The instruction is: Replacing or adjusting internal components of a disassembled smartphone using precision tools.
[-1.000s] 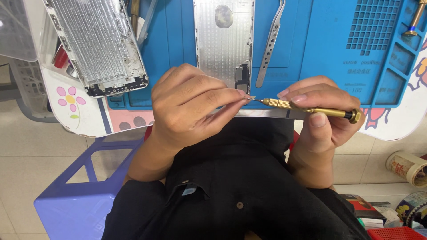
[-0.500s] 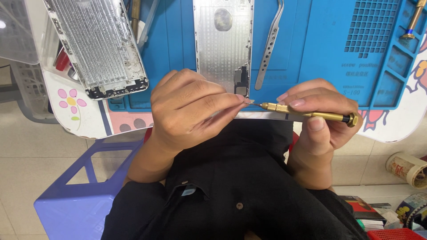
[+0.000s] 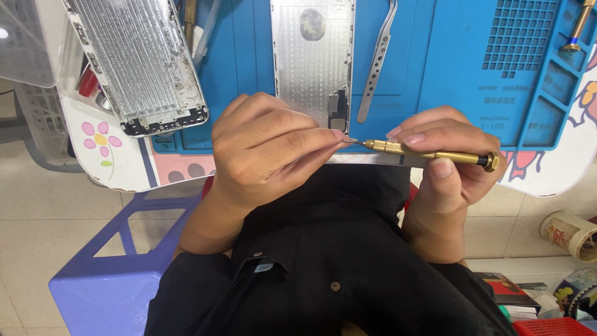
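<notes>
Head view, looking down at my two hands held over the near edge of a blue work mat [image 3: 435, 68]. My right hand [image 3: 444, 165] grips a slim gold screwdriver [image 3: 429, 152], fingers closed around its knurled shaft and the thumb pressed up from beneath; the tool lies almost level, its dark-ringed end cap pointing to my right and its fine tip pointing left. My left hand [image 3: 267, 152] is curled, with thumb and forefinger pinched together directly at that tip [image 3: 348, 141]; whatever sits between the fingertips is too small for me to tell. The two hands meet in front of my dark shirt, just off the mat's near edge. On the mat behind them lies a silver phone back housing [image 3: 311, 56], inner face up, with a small dark part fitted at its near corner, just beyond my left forefinger. A pair of steel tweezers [image 3: 376, 68] lies beside the housing, to its right, slightly tilted. A second, larger housing [image 3: 140, 62] rests at an angle to the left, partly over the mat edge and a white surface with a flower print [image 3: 99, 137]. A second gold-coloured tool [image 3: 578, 25] lies at the mat's far right corner. A blue plastic stool [image 3: 112, 280] stands beneath, at lower left.
</notes>
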